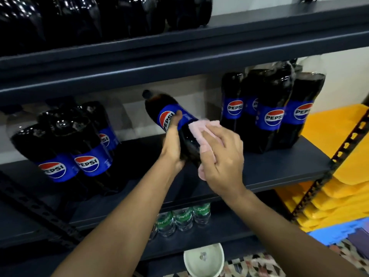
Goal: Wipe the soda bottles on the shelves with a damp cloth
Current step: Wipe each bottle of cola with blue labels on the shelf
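A large dark Pepsi bottle (159, 105) with a blue label is tilted, its cap pointing up and to the left, above the middle shelf (279, 166). My left hand (172, 140) grips it around the label and lower body. My right hand (221, 156) presses a pink cloth (196, 125) against the bottle's lower half. More Pepsi bottles stand in a shrink-wrapped pack on the left (65, 148) and another pack on the right (273, 108) of the same shelf.
Dark bottles (99, 15) fill the upper shelf. Small green-labelled Sprite bottles (183, 218) stand on the lower shelf. A white bowl (203, 258) sits below them on a patterned floor. Yellow stacked items (339, 152) lie beyond the rack's perforated right upright (339, 156).
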A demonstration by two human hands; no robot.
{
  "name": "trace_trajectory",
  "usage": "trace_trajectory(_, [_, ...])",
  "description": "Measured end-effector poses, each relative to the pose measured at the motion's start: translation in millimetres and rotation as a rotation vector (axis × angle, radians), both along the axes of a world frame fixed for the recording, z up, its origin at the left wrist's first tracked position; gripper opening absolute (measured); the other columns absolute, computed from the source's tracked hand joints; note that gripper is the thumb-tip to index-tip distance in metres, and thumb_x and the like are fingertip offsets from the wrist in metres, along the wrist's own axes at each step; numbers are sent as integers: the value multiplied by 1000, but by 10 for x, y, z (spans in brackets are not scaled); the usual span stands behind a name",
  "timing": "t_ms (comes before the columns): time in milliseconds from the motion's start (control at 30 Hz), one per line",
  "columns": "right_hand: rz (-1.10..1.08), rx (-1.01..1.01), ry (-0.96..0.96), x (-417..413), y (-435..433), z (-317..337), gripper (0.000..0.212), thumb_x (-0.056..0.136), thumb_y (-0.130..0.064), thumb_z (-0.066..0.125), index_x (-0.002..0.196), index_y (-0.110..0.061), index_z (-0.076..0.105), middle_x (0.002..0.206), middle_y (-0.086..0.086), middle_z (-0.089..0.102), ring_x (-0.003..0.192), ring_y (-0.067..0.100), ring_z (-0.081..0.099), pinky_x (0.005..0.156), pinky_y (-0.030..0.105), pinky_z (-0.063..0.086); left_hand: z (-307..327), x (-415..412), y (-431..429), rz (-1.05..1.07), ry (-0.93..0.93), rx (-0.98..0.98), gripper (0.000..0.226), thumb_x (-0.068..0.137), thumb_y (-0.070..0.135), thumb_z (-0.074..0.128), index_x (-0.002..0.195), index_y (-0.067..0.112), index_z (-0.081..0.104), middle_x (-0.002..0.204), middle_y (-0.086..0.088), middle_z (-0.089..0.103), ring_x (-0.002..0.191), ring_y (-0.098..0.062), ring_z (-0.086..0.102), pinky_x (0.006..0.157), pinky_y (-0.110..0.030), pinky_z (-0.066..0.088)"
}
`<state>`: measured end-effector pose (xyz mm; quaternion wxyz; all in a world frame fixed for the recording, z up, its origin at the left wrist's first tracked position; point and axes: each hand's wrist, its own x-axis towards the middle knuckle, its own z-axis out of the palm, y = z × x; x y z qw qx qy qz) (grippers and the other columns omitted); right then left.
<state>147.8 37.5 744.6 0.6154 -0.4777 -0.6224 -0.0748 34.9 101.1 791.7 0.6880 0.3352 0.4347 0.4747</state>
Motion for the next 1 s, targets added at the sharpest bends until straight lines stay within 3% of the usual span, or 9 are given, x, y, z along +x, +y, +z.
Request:
trace_trajectory(133, [-82, 211, -52, 135, 90, 378, 36, 102, -36, 48, 102, -25, 81, 95, -6, 70, 88, 22, 61, 79, 42, 44, 104, 127, -54, -82, -189, -50, 73, 86, 66, 60, 129, 8, 75, 129, -22, 73, 120, -35, 70, 116, -50, 47])
trace_trajectory(267, [-29, 147, 300, 162, 154, 626, 38, 103, -29, 48, 66, -38, 50, 69, -22, 50, 76, 2, 51, 74, 41, 47, 87, 181, 8, 25, -259, -167, 84, 82, 73, 70, 134, 7, 68, 123, -20, 75, 115, -36, 73, 110, -54, 53])
trace_trajectory(433, [-79, 122, 184, 41, 13, 205, 44, 98, -37, 48, 114, -6, 73, 113, 5, 68, 105, 23, 60, 92, 39, 47, 51, 174, -67, -9, -258, -250, 84, 82, 76, 68, 129, 6, 72, 120, -20, 76, 113, -36, 74, 107, -50, 55])
trace_trajectory(600, [-14, -159, 670, -4, -12, 354, 30, 87, -46, 48, 88, -24, 68, 94, -10, 60, 89, 13, 61, 80, 32, 48, -52, 135, -53, -9, -207, -220, 73, 89, 68, 66, 127, 6, 73, 118, -18, 77, 114, -34, 74, 105, -50, 57])
trace_trajectory(700, [-11, -302, 840, 2, 0, 261, 24, 86, -43, 46, 64, -35, 52, 81, -6, 56, 70, 4, 53, 70, 29, 41, -46, 97, -68, 8, -68, -168, 60, 91, 61, 69, 118, 8, 73, 104, -16, 81, 94, -30, 80, 83, -45, 65])
trace_trajectory(767, [13, -373, 982, 4, 20, 210, 30, 86, -40, 47, 58, -31, 54, 74, 1, 55, 66, 13, 54, 68, 37, 45, -67, 62, -64, 8, -8, -141, 53, 92, 56, 71, 116, 9, 71, 102, -14, 81, 93, -29, 80, 85, -45, 64])
trace_trajectory(867, [167, -516, 1203, 14, 115, 134, 30, 84, -33, 49, 75, -14, 70, 63, 11, 55, 60, 28, 53, 69, 46, 51, -153, -7, -33, 44, 87, -89, 55, 89, 53, 76, 121, 8, 71, 107, -15, 80, 102, -32, 78, 98, -54, 60])
trace_trajectory(933, [299, -604, 1362, 32, 209, 19, 34, 83, -28, 51, 88, 1, 69, 78, 14, 66, 74, 29, 64, 88, 51, 59, -245, -52, -29, 123, 177, -55, 59, 80, 51, 84, 119, 8, 71, 104, -13, 81, 97, -30, 79, 94, -55, 62])
trace_trajectory(1000, [335, -699, 1522, 48, 237, -132, 36, 87, -29, 55, 101, 1, 69, 97, 12, 73, 88, 29, 71, 85, 47, 61, -352, -107, -33, 200, 285, -10, 78, 62, 57, 92, 120, 9, 70, 99, -9, 82, 91, -26, 80, 87, -52, 65])
